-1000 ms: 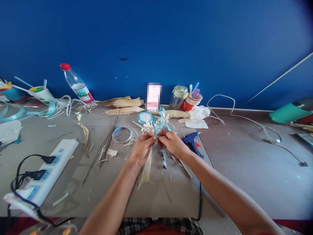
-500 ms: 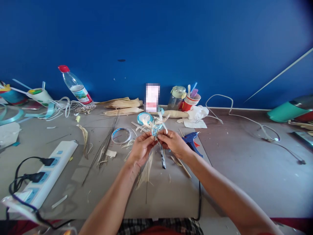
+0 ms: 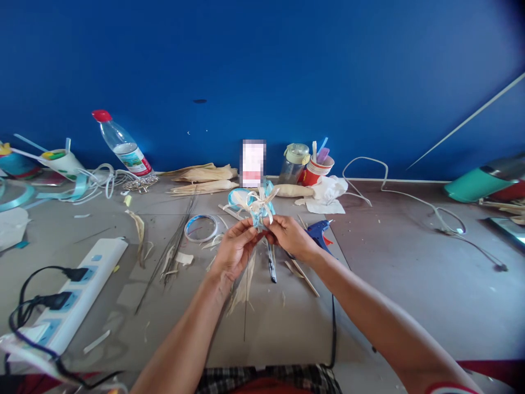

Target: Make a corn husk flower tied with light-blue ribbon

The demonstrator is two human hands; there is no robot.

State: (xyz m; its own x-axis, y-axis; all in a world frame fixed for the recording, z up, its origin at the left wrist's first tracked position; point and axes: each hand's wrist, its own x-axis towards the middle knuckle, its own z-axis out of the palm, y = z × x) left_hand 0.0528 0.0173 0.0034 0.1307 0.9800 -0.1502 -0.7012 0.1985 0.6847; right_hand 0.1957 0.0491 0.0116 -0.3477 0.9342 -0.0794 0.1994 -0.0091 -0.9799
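Observation:
Both hands meet at the middle of the table around a small bundle of cream husk strips and light blue ribbon [image 3: 262,205]. My left hand [image 3: 237,249] pinches the base of the bundle from the left, thumb against fingers. From the right, my right hand [image 3: 289,236] grips the same base between thumb and fingertips. The strips fan out above the fingertips. Just behind the bundle lies a blue ribbon roll [image 3: 234,198], partly covered by it. A black pen [image 3: 272,268] and a husk piece [image 3: 244,287] lie below the hands.
A white tape roll [image 3: 200,228] and dark thin stems [image 3: 174,241] lie left of the hands; a blue glue gun [image 3: 320,232] lies right. A power strip [image 3: 84,290] is at left. Behind stand a tilted bottle [image 3: 125,148], a jar [image 3: 294,164] and a red cup [image 3: 318,171].
The bundle has turned in my fingers, showing more blue ribbon and cream strips. Both hands still hold its base. The whole view has shifted slightly.

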